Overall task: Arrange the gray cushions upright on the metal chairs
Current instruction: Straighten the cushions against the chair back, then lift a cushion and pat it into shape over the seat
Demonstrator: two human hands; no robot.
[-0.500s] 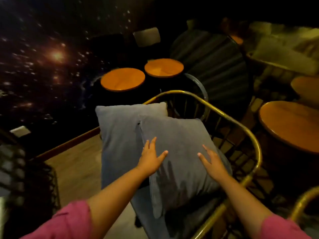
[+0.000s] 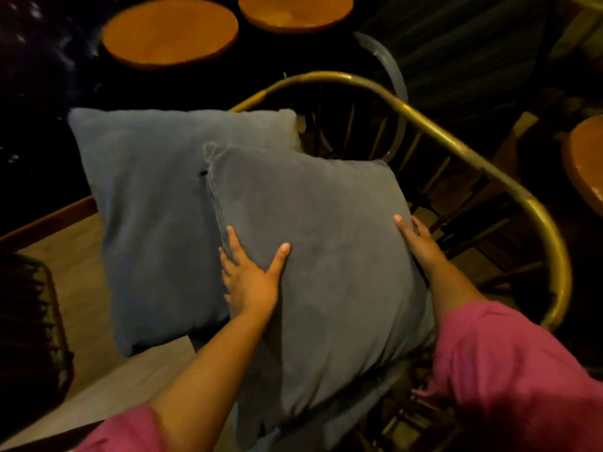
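Partly hidden: right hand (image 2: 419, 243) behind front cushion (image 2: 326, 256) edge.

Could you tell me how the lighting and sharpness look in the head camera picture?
Head view: dim, warm yellowish light; the background top left is nearly black. The front cushion and both hands, left hand and right hand, are reasonably clear; the round tables look smeared by motion blur. The chair rail bows, suggesting wide-angle distortion.

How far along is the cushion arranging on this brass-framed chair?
Done: the rear cushion stands upright against the chair frame. In hand: the front cushion, leaning, left hand flat on its face, right hand at its right edge. Left: standing it upright. Other chairs' cushions are out of view.
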